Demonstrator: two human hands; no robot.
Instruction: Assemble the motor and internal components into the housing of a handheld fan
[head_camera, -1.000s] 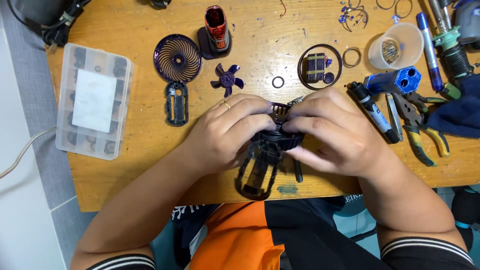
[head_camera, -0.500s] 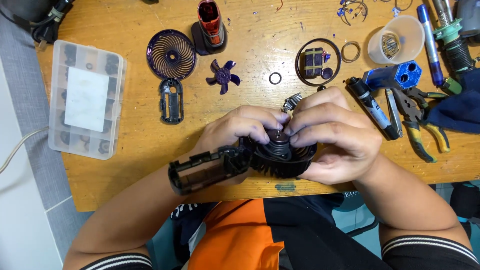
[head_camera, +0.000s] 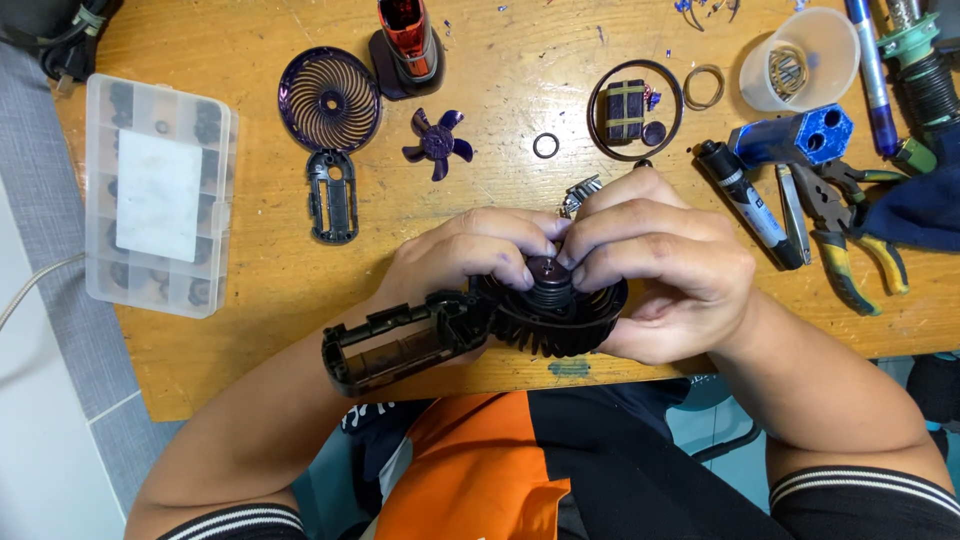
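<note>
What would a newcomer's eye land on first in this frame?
Both hands, the left hand and the right hand, meet at the near table edge around a black ribbed round fan housing with an open handle shell, fingers pinching its centre hub. Behind them on the wooden table lie a purple spiral fan grille and a small purple fan blade. A clear plastic compartment box sits far left.
</note>
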